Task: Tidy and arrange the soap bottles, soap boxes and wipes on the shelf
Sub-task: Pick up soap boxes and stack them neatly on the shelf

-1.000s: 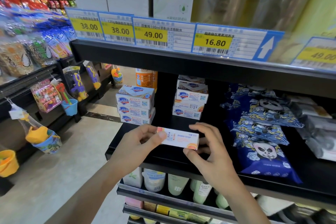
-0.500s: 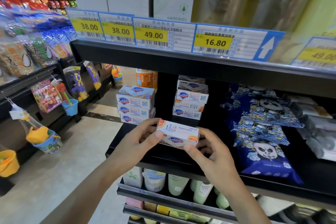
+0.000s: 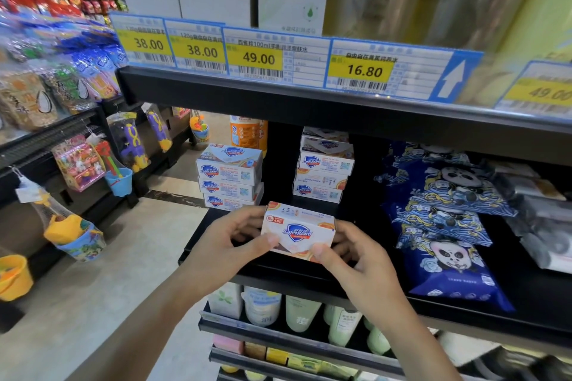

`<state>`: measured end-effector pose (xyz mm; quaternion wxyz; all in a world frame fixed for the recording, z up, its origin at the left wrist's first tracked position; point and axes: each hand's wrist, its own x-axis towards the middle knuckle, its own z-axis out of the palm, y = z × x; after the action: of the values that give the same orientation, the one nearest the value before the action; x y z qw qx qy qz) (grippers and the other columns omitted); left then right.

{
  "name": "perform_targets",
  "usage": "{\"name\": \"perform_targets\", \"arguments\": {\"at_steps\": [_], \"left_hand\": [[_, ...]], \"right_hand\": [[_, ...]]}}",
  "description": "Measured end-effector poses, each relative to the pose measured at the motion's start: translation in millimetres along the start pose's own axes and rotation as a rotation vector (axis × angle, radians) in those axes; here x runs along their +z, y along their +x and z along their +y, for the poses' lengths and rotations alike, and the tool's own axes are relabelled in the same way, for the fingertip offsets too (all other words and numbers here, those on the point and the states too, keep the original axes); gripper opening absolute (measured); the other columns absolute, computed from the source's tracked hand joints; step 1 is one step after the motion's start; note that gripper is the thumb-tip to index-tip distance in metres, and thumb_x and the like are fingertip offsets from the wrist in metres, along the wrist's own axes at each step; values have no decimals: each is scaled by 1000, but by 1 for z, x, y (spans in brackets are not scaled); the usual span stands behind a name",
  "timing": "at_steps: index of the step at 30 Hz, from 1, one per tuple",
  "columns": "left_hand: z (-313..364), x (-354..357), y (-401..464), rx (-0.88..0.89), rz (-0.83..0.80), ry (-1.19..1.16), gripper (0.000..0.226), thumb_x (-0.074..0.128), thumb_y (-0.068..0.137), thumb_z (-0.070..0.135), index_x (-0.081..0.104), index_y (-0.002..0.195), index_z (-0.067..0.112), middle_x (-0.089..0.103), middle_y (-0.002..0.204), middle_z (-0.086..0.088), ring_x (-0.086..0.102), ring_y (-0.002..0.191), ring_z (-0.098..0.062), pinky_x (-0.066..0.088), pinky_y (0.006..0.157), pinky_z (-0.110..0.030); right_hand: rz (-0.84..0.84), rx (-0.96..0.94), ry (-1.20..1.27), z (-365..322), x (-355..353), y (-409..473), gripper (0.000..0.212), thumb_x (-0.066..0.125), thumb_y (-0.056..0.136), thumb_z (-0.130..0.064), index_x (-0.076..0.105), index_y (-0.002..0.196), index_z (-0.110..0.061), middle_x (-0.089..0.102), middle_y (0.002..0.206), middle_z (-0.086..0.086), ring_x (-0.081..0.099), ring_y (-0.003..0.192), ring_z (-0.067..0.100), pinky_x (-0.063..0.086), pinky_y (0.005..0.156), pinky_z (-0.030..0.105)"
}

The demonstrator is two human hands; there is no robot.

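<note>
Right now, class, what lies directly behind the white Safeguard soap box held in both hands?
Behind the white Safeguard soap box stands a stack of matching soap boxes on the black shelf. The held box covers the shelf just behind it.

Black shelf (image 3: 309, 275), at the level of my hands. Beyond my left hand (image 3: 223, 244): stack of three soap boxes (image 3: 229, 179); orange bottle (image 3: 247, 133) behind it. Beyond my right hand (image 3: 356, 260): second stack of soap boxes (image 3: 323, 168). Right of that hand: overlapping blue panda wipes packs (image 3: 448, 244), then grey packs (image 3: 538, 213).
</note>
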<state>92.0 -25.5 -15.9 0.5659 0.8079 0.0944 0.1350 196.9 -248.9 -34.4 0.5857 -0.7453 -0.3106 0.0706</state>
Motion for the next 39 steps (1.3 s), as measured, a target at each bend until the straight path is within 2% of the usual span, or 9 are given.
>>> {"name": "perform_targets", "arguments": {"at_steps": [8,13,17,21,26,30,34,37,39], "left_hand": [[0,0,0,-1,0,-22,33,74,95,23,68,127,28,78,114,9,72,107,-10,53,89,-17],[-1,4,1,-9,14,-39,27,72,96,21,69,123,25,80,107,9,74,101,-7,52,82,-12],[-2,8,2,-16,37,-63,25,72,96,24,70,121,23,81,103,7,75,96,-8,53,79,-13],[-5,10,2,-27,29,-80,25,71,96,28,72,120,22,81,102,4,76,97,-11,56,81,-17],[-5,12,3,-58,43,-89,26,65,97,39,73,118,26,81,102,8,76,100,-7,57,83,-20],[-6,12,4,-55,74,-48,37,58,93,54,74,115,28,80,103,14,73,102,-4,55,88,-22],[-4,5,-1,-18,103,31,36,49,97,54,75,112,33,75,93,23,68,94,2,44,79,-7],[-10,-6,-6,19,95,129,27,51,104,48,74,115,38,75,107,22,65,108,2,48,90,-16],[-19,-15,-5,73,127,347,22,57,102,47,73,117,40,70,113,25,60,113,3,46,93,-19]], "right_hand": [[-7,23,-26,0,0,0,34,75,93,-37,67,126,-43,73,100,-8,61,82,14,55,79,35],[-29,66,-45,-1,-2,0,74,82,87,-34,42,148,-49,68,108,-14,64,87,12,54,84,30],[-76,55,-114,-5,-4,-1,93,89,81,-23,34,146,-59,59,123,-27,64,90,12,51,86,26],[-67,20,-145,-5,-3,-1,90,89,78,-17,39,136,-64,50,131,-29,62,89,12,52,83,25],[-27,-26,-181,-6,1,-1,75,90,77,-12,52,128,-52,52,121,-24,61,90,11,48,78,18],[-6,-52,-161,-3,2,1,71,91,77,-14,57,130,-47,48,130,-19,61,92,14,48,77,17],[14,-45,-108,-2,2,4,68,89,80,-17,56,133,-46,50,127,-17,61,92,14,49,75,20],[30,-64,-50,-10,3,12,66,87,83,-18,55,132,-49,53,125,-16,62,90,14,51,74,24],[51,-80,-6,-20,7,23,62,85,85,-16,56,131,-47,58,126,-9,62,84,11,52,73,26]]}}
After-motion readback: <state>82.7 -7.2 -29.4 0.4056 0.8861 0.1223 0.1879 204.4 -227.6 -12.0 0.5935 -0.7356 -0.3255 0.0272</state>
